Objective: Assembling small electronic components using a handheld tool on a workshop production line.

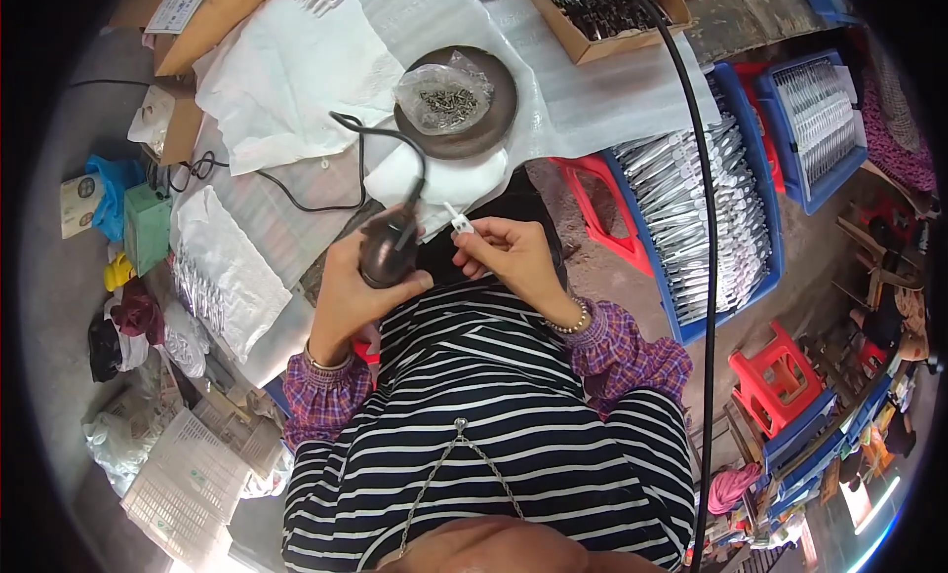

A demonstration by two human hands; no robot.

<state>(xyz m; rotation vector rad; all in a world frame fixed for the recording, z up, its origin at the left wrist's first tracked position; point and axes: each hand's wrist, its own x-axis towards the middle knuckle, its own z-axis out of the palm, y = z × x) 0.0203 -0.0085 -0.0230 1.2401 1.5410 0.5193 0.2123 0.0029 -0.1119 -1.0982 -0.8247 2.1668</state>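
The left hand [346, 291] grips a dark corded screwdriver [387, 249], tip beside the small white part [459, 220] pinched in the right hand [513, 262]; seemingly mid-fastening, needing tip alignment.

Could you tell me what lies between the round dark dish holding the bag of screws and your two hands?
In the head view, a white folded sheet lies between the round dark dish and the hands, crossed by the tool's black cord.

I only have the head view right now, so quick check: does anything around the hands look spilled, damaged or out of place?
Nothing stands out. The left hand grips a dark corded power tool; the right hand pinches a small white part beside its tip. The bag of screws sits closed on the round dish, with nothing spilled.
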